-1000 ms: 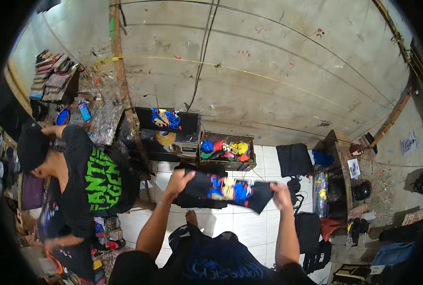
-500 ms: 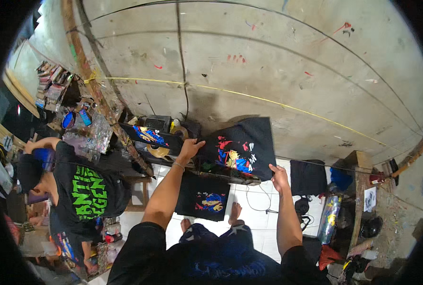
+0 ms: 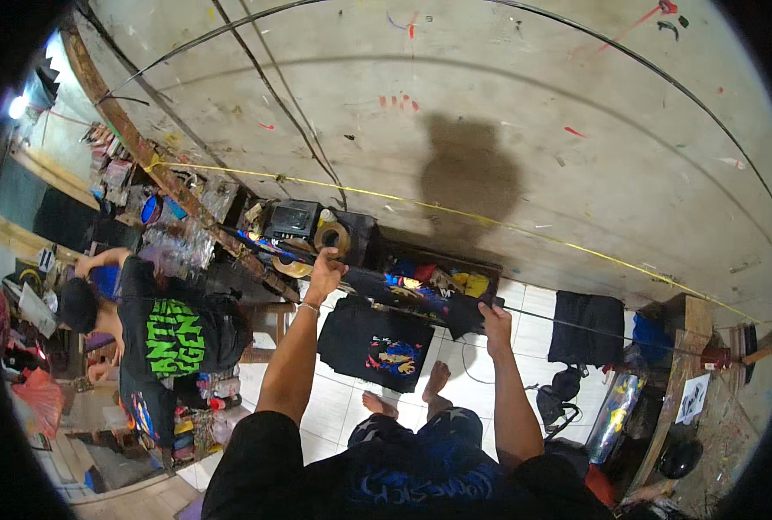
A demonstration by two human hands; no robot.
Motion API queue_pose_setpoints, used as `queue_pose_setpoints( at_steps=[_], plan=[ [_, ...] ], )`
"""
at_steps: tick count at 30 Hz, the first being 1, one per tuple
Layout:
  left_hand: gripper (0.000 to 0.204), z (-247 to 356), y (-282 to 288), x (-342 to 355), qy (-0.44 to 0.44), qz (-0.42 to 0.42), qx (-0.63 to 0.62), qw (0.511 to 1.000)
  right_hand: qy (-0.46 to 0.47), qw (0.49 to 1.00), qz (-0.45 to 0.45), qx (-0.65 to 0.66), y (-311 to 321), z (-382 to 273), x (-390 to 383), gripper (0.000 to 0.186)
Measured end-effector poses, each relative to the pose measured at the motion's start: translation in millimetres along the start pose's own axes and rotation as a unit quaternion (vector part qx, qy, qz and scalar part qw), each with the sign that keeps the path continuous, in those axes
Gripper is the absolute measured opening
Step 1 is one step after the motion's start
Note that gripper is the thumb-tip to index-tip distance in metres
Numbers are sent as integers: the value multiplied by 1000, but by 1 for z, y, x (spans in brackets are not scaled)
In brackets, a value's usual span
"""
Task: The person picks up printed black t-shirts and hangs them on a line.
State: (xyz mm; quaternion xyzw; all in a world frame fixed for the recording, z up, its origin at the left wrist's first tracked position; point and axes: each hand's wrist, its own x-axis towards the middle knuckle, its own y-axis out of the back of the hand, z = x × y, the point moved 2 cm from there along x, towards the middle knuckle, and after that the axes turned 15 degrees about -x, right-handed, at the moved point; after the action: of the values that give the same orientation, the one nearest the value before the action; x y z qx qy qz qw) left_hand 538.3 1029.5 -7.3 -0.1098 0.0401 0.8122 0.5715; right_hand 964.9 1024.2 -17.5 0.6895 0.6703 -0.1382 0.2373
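While in the grip of 2 hands (image 3: 325, 279) (image 3: 495, 326), black cloth (image 3: 465, 314) with blue, red and tan print (image 3: 410, 285).

1. We have a white tiled floor (image 3: 331, 419) around 6 o'clock from the centre of our view; a printed black cloth (image 3: 360, 340) lies spread on it at 6, close in.
2. Two bare feet (image 3: 438, 381) stand on those tiles between 5 and 6.
3. Between 3 and 4, we see a folded black cloth (image 3: 586, 329) on the floor; at 4 sits a corded dark object (image 3: 566, 384) we cannot identify.
4. Near the centre towards 3, a box (image 3: 495, 279) holds a yellow bundle (image 3: 472, 283).
5. Between 9 and 10, our cluttered bench (image 3: 185, 241) bears a blue bowl (image 3: 151, 209).
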Motion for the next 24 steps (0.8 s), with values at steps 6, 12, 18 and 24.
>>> queue_pose_setpoints(
  at_steps=[6,12,18,24],
  plan=[
    [39,17,1,-13,-96,78,103,987,79,984,96,-128,-14,-11,-4,25],
    [31,31,-9,-37,-210,192,206,936,119,968,139,-172,-29,1,3,25],
    [18,4,4,-137,-141,213,234,938,265,905,237,-233,-18,13,-1,13],
    [32,-162,77,-346,26,151,338,929,177,886,216,-370,22,110,-18,17]
  ],
)
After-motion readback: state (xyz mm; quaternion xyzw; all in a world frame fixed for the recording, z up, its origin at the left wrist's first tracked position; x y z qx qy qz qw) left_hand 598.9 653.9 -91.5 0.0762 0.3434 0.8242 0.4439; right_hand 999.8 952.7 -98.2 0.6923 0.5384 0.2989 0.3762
